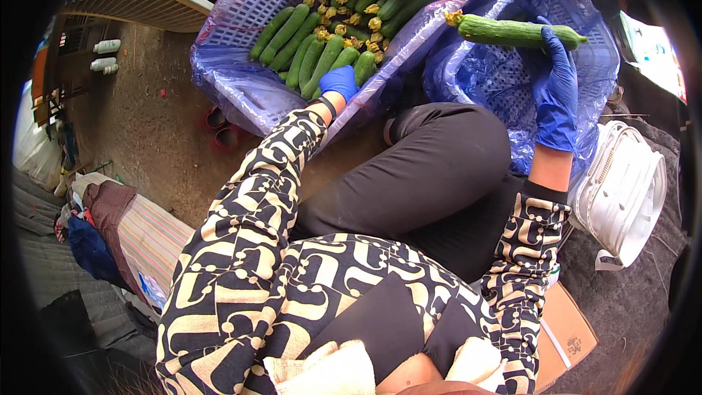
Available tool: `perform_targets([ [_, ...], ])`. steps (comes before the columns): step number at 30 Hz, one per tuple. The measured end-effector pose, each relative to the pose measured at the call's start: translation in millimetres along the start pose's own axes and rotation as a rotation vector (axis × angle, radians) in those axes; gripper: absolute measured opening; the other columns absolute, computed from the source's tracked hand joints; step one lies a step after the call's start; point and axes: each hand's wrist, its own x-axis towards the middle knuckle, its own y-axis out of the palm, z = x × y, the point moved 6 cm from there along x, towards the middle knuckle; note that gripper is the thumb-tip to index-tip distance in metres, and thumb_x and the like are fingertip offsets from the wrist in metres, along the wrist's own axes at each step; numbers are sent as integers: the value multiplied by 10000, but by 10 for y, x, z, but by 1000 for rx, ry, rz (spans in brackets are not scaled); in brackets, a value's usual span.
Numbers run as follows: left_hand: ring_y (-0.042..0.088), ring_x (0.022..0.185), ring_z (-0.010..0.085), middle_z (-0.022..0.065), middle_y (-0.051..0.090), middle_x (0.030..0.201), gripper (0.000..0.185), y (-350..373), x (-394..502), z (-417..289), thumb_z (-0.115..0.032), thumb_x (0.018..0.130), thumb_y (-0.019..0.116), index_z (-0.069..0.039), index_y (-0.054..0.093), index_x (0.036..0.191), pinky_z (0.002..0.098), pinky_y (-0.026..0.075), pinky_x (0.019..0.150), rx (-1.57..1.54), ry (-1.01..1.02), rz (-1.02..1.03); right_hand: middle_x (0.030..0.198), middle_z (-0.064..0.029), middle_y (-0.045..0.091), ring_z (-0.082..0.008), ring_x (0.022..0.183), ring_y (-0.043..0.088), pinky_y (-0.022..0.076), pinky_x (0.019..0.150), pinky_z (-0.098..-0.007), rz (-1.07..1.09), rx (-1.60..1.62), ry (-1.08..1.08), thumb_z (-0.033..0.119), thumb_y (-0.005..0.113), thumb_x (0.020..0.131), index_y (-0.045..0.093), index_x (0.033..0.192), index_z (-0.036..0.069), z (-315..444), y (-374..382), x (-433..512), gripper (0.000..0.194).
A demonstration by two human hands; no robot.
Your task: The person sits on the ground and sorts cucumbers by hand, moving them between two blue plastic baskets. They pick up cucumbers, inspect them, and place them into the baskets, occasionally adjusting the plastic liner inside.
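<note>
My right hand, in a blue glove, holds a green zucchini with a withered yellow blossom at its left end. The zucchini is roughly level above a purple plastic crate lined with blue film. My left hand, also blue-gloved, rests at the near end of the zucchinis in the other lined purple crate. Its fingers are partly hidden, so whether they grip one cannot be told. Rows of zucchinis with yellow blossoms lie in that left crate.
My bent knee is close to both crates. White plastic baskets are stacked at the right, and a cardboard box lies below them. White bottles and a striped cloth are at the left.
</note>
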Motion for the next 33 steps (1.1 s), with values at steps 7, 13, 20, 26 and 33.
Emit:
perform_targets([
  [7, 664, 875, 201, 88, 700, 978, 422, -571, -125, 415, -365, 850, 723, -36, 673, 1109, 317, 530, 777, -690, 55, 150, 1189, -159, 616, -271, 1125, 592, 492, 1009, -421, 26, 47, 1, 125, 653, 921, 573, 1243, -44, 9, -6, -20, 373],
  [13, 624, 949, 214, 106, 639, 1067, 480, -1128, -690, 372, -276, 967, 567, -8, 493, 1358, 361, 504, 913, -1987, 187, 515, 1221, -159, 603, -267, 1151, 576, 482, 1018, -415, 35, 19, 6, 130, 648, 925, 566, 1259, -33, 2, -30, 13, 381],
  [20, 585, 835, 198, 122, 585, 1010, 552, -1240, -911, 142, -246, 951, 479, 8, 382, 1432, 347, 492, 859, -2509, 292, 654, 1190, -143, 625, -239, 1118, 598, 494, 993, -394, 54, -2, 17, 167, 654, 928, 569, 1267, -23, -36, -47, 52, 399],
  [26, 498, 740, 110, 56, 510, 930, 668, -1222, -983, 38, -176, 923, 489, -36, 229, 1523, 284, 459, 752, -2829, 342, 885, 1185, -143, 628, -234, 1118, 599, 495, 988, -385, 38, 28, 7, 159, 644, 934, 568, 1270, -25, -28, -80, 51, 390],
  [33, 546, 641, 101, 95, 631, 953, 593, -1345, -926, -52, -186, 992, 417, -65, 209, 1534, 245, 475, 648, -2872, 366, 926, 1191, -136, 624, -234, 1117, 598, 486, 1006, -387, 14, 3, -3, 143, 642, 932, 567, 1271, -35, -1, -105, 10, 391],
])
